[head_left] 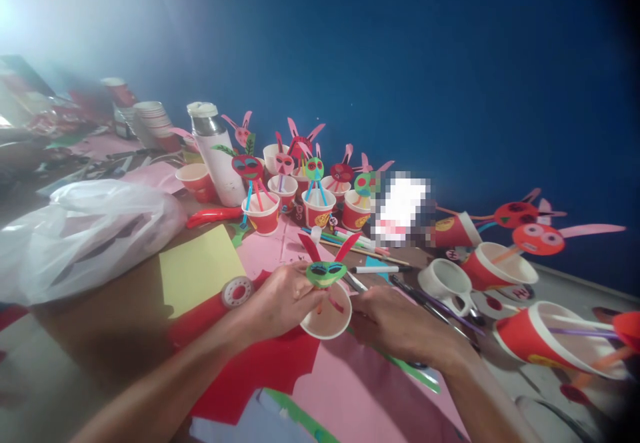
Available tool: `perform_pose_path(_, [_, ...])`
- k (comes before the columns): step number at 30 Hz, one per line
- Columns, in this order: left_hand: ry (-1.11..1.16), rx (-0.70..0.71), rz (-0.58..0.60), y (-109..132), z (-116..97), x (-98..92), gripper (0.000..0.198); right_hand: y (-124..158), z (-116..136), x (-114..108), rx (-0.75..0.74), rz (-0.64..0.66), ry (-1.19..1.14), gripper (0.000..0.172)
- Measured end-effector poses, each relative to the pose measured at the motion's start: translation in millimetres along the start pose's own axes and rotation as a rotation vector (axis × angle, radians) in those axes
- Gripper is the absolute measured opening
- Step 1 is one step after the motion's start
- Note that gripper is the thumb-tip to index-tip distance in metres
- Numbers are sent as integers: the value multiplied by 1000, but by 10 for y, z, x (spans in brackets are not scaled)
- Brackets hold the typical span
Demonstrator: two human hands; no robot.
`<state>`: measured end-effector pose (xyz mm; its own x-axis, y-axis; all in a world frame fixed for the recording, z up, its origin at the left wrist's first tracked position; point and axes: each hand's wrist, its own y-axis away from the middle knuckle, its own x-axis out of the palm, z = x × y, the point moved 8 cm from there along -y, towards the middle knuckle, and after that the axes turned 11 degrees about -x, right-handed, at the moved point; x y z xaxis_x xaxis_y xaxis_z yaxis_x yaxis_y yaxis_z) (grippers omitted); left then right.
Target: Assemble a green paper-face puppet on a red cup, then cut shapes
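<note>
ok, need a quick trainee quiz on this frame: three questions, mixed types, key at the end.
1. True or false: the ears on the green face between the left hand and right hand are red.
2. Which is nearest the right hand? (a) thermos (b) mug (c) plastic bag
3. Fill in: the yellow sheet lies on the ___ hand's side.

Key: 1 true; 2 b; 3 left.
</note>
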<state>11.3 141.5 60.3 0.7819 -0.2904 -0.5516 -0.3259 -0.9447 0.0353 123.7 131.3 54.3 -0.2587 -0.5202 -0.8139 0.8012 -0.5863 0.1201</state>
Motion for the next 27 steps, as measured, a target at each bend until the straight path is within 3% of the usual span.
perform_pose_path(16, [96,-153,38,-25,96,30,19,5,-87,83,4,86,-243,23])
perform_pose_path(21, [126,-183,4,-39,148,22,35,16,-121,133,9,160,-315,20])
perform_pose_path(27, [55,-200,20,-73,220,30,33,14,-153,129,36,159,-309,26])
